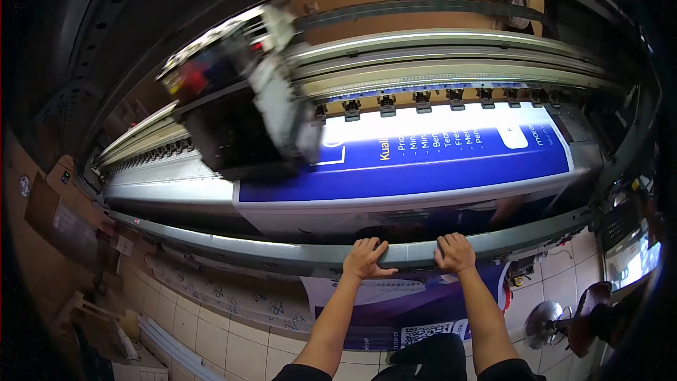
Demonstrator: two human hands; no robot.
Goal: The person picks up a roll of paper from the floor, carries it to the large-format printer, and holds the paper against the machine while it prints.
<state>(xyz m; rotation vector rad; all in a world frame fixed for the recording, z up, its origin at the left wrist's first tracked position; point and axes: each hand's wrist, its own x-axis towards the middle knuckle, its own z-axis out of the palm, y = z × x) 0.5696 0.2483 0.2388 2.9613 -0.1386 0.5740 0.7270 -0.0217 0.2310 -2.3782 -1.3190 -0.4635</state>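
Observation:
My left hand (367,259) rests on the metal rail (296,254) along the front of a wide-format printer, its fingers hooked over the top edge and the thumb pointing right. A short way to the right, my right hand (455,252) grips the same rail, fingers bent over it. Beyond the rail lies a blue-and-white printed banner (423,176) with yellow and white lettering. The printer carriage (247,113), blurred by motion, covers the banner's left part. Below my hands hangs more printed banner (395,310), with a QR code near my legs.
A row of black pinch rollers (423,101) runs under the guide beam (451,63). At right are a lit screen (638,261) and a round stool (546,324). Cartons (60,215) stand at left, and long pale strips (176,349) lie on the tiled floor.

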